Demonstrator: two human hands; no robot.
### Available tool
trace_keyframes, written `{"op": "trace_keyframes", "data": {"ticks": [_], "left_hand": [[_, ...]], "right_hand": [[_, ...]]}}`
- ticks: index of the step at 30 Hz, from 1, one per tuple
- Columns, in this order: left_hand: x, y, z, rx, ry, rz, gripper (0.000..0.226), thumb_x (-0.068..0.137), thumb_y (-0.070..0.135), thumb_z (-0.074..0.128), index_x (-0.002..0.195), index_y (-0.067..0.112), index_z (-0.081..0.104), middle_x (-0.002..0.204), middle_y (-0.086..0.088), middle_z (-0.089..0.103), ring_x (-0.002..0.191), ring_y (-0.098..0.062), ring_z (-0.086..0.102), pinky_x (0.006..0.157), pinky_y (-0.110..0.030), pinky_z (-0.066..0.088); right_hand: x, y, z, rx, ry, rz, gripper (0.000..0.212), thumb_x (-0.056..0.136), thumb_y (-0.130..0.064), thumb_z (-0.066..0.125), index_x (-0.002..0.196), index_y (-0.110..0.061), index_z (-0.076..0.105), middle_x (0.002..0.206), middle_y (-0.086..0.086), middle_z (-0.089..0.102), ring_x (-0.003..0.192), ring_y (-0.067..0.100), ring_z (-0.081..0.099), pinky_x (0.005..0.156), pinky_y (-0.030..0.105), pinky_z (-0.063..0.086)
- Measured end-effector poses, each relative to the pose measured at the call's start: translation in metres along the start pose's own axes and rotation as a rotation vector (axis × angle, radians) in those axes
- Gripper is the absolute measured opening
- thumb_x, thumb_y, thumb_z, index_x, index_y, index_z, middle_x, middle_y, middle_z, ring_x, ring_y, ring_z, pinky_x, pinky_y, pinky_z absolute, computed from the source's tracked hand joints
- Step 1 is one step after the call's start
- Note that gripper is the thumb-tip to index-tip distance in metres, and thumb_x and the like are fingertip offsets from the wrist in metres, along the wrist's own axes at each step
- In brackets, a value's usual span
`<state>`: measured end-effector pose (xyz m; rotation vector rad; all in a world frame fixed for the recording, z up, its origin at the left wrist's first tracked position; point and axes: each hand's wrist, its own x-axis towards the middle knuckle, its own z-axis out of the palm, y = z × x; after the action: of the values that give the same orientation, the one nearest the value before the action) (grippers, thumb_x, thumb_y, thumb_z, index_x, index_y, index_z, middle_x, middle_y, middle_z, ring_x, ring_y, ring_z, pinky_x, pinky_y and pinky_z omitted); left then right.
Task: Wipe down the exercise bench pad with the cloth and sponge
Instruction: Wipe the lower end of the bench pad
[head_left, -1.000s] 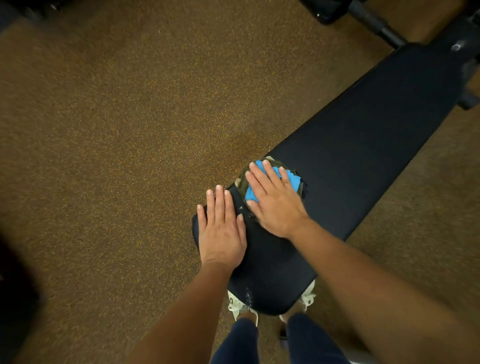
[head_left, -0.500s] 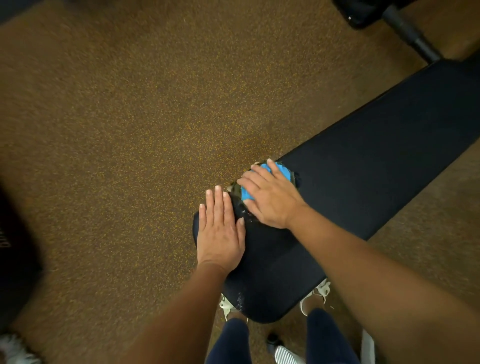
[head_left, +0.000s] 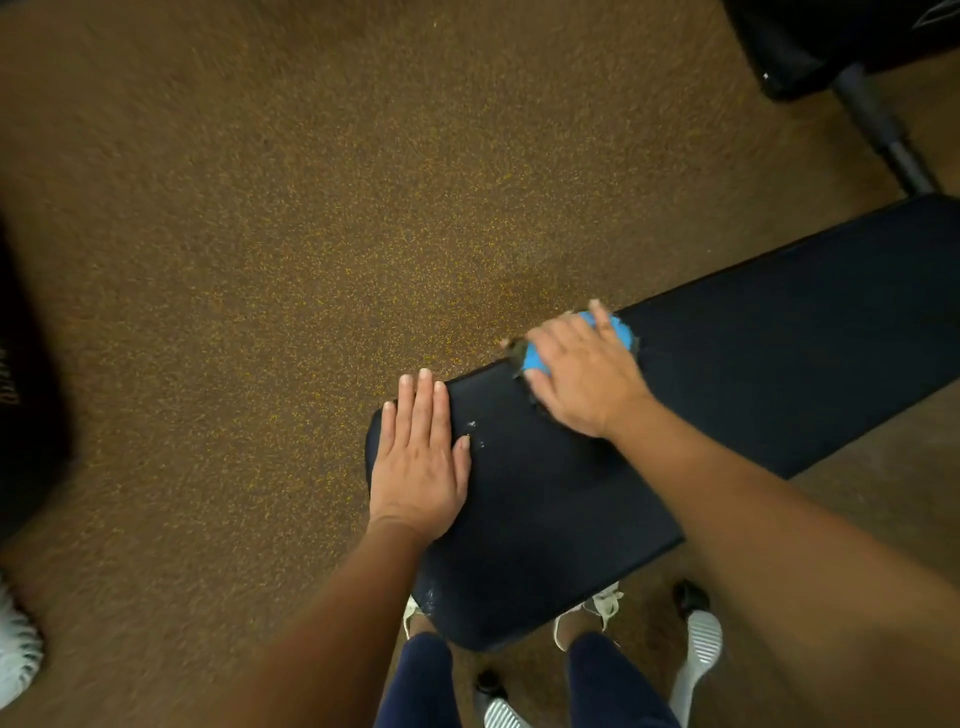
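The dark navy bench pad runs from the lower middle up to the right edge. My right hand presses a blue sponge against the pad's left edge; a dark green scrubbing layer shows under the blue. The hand is blurred. My left hand lies flat, fingers together, on the pad's near left corner, holding nothing. A few small white flecks sit on the pad beside my left thumb. No cloth shows.
Speckled brown rubber floor surrounds the bench. A black frame leg and base stand at the top right. My legs and white shoes are under the pad's near end, beside grey bench feet. Dark equipment borders the left edge.
My right hand has slid the sponge to the pad's left edge and a little farther along it. My left hand stays flat on the near corner. The view has shifted.
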<state>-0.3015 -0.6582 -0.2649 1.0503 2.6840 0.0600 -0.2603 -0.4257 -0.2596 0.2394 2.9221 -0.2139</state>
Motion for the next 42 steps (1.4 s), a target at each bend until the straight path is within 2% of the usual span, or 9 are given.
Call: {"op": "trace_keyframes", "data": {"ticks": [6, 12, 16, 19, 25, 31, 36, 40, 42], "left_hand": [[-0.002, 0.005, 0.003, -0.005, 0.018, -0.049, 0.064, 0.098, 0.038, 0.023, 0.149, 0.000, 0.017, 0.158, -0.016, 0.010, 0.147, -0.031, 0.004, 0.118, -0.045, 0.006], [-0.004, 0.006, 0.006, -0.015, 0.017, -0.071, 0.063, 0.099, 0.038, 0.022, 0.149, 0.001, 0.014, 0.159, -0.015, 0.007, 0.148, -0.030, 0.002, 0.118, -0.045, 0.007], [-0.004, 0.007, 0.006, -0.004, 0.007, -0.080, 0.063, 0.099, 0.039, 0.020, 0.150, 0.001, 0.013, 0.159, -0.014, 0.004, 0.148, -0.029, -0.002, 0.118, -0.045, 0.005], [-0.004, 0.007, 0.007, -0.004, 0.009, -0.090, 0.064, 0.099, 0.039, 0.020, 0.150, 0.002, 0.014, 0.159, -0.014, 0.004, 0.148, -0.029, -0.002, 0.119, -0.044, 0.004], [-0.005, 0.012, 0.005, -0.012, 0.001, -0.127, 0.064, 0.098, 0.038, 0.020, 0.150, 0.002, 0.015, 0.159, -0.014, 0.005, 0.147, -0.029, -0.001, 0.119, -0.043, 0.002], [-0.007, 0.026, 0.006, -0.084, 0.052, -0.261, 0.062, 0.097, 0.037, 0.021, 0.150, 0.006, 0.019, 0.159, -0.012, 0.012, 0.147, -0.027, 0.002, 0.118, -0.042, 0.000], [-0.007, 0.024, 0.008, -0.123, 0.100, -0.261, 0.058, 0.098, 0.035, 0.020, 0.149, 0.007, 0.024, 0.159, -0.010, 0.015, 0.147, -0.023, 0.002, 0.118, -0.040, -0.001], [-0.007, 0.025, 0.010, -0.137, 0.110, -0.278, 0.057, 0.099, 0.036, 0.017, 0.150, 0.010, 0.017, 0.159, -0.004, 0.007, 0.147, -0.022, -0.002, 0.119, -0.039, -0.001], [-0.007, 0.025, 0.010, -0.150, 0.112, -0.279, 0.057, 0.099, 0.035, 0.018, 0.150, 0.009, 0.019, 0.158, -0.004, 0.006, 0.147, -0.023, 0.000, 0.119, -0.042, 0.002]], "right_hand": [[-0.003, 0.002, -0.004, 0.007, 0.055, 0.370, 0.052, 0.086, -0.040, 0.030, 0.115, -0.007, 0.058, 0.114, 0.012, 0.059, 0.119, 0.033, 0.045, 0.113, 0.059, 0.016], [-0.010, -0.013, 0.000, 0.054, 0.007, -0.046, 0.054, 0.088, -0.043, 0.033, 0.128, -0.012, 0.051, 0.125, 0.007, 0.054, 0.125, 0.029, 0.043, 0.115, 0.054, 0.017], [-0.009, 0.036, -0.001, -0.004, 0.002, 0.223, 0.054, 0.089, -0.044, 0.028, 0.124, -0.011, 0.052, 0.122, 0.008, 0.056, 0.121, 0.029, 0.043, 0.115, 0.054, 0.015], [-0.004, 0.001, 0.000, 0.024, 0.064, 0.381, 0.057, 0.088, -0.041, 0.029, 0.127, -0.006, 0.053, 0.128, 0.013, 0.055, 0.130, 0.034, 0.039, 0.114, 0.057, 0.012], [-0.032, -0.027, 0.010, -0.074, -0.053, -0.243, 0.065, 0.093, -0.045, 0.024, 0.148, -0.010, 0.031, 0.156, 0.008, 0.027, 0.146, 0.029, 0.017, 0.117, 0.050, 0.009], [-0.016, -0.042, 0.010, -0.004, -0.011, 0.160, 0.067, 0.093, -0.044, 0.026, 0.150, -0.008, 0.023, 0.159, 0.011, 0.017, 0.147, 0.031, 0.007, 0.117, 0.053, 0.001], [-0.042, -0.026, 0.015, -0.095, -0.047, -0.336, 0.065, 0.093, -0.045, 0.027, 0.148, -0.011, 0.032, 0.158, 0.007, 0.023, 0.146, 0.028, 0.015, 0.116, 0.052, 0.011], [-0.015, -0.030, 0.010, -0.052, -0.001, 0.035, 0.067, 0.094, -0.046, 0.029, 0.149, -0.009, 0.026, 0.159, 0.009, 0.020, 0.147, 0.031, 0.009, 0.115, 0.056, 0.002], [-0.017, -0.059, 0.013, -0.033, -0.006, 0.040, 0.067, 0.094, -0.044, 0.029, 0.150, -0.008, 0.022, 0.160, 0.009, 0.016, 0.147, 0.031, 0.006, 0.116, 0.057, 0.000]]}}
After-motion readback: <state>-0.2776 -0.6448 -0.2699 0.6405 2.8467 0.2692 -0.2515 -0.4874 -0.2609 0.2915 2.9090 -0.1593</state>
